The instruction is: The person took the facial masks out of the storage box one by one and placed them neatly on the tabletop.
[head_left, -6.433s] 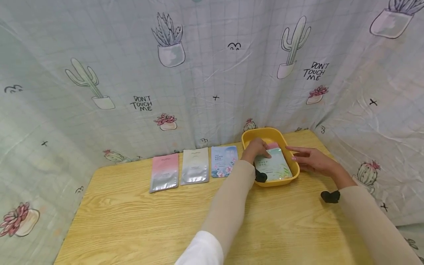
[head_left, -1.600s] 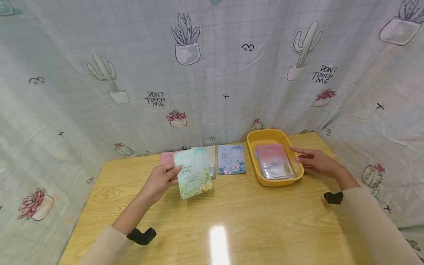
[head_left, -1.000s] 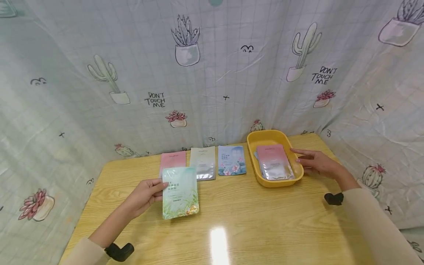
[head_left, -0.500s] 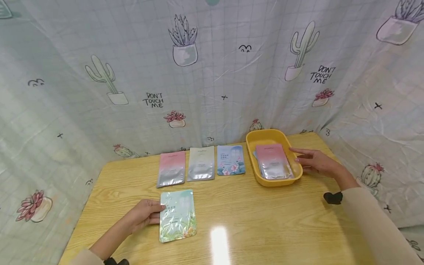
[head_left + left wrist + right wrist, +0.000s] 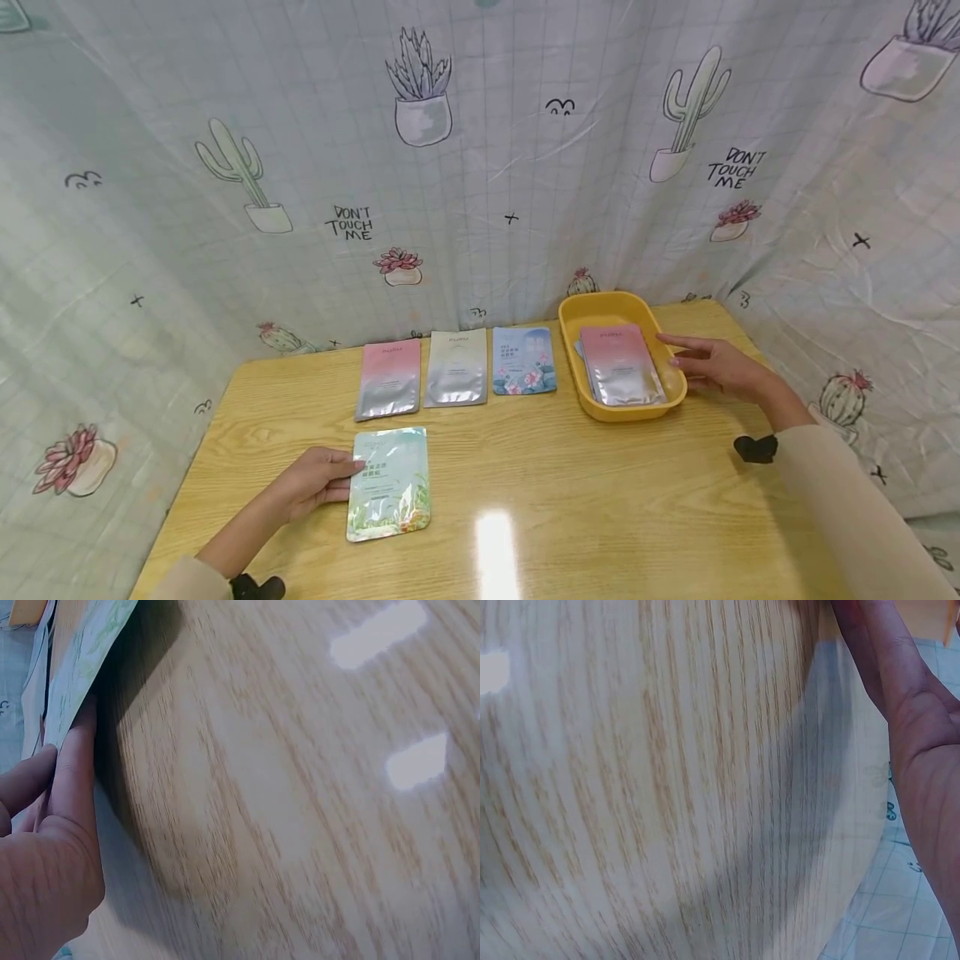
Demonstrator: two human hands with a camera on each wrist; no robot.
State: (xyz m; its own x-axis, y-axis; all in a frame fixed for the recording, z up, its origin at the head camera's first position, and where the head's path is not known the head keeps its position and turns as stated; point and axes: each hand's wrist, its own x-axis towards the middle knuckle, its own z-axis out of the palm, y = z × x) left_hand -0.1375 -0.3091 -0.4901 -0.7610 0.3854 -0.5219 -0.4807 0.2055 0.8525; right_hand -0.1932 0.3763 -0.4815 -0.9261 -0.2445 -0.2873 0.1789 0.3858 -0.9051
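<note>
My left hand (image 5: 317,482) pinches the left edge of a pale green face mask packet (image 5: 390,485), low over the front left of the table. In the left wrist view the packet (image 5: 84,666) lies between thumb and fingers, a shadow on the wood beneath it. At the right, my right hand (image 5: 722,369) touches the side of a yellow plastic basket (image 5: 600,310) with its fingers fairly straight. A pink and silver mask packet (image 5: 622,367) lies on top in the basket, with a bluish edge showing under it. Only part of the right hand (image 5: 922,712) shows in its wrist view.
Along the back of the wooden table (image 5: 540,492) lie a pink packet (image 5: 389,379), a cream and silver packet (image 5: 457,368) and a blue floral packet (image 5: 523,361) in a row. A cactus-print curtain (image 5: 480,183) hangs right behind the table.
The green packet came out of the basket in my left hand, moved left, then down below the row and slightly further left. The right hand has stayed at the basket.
</note>
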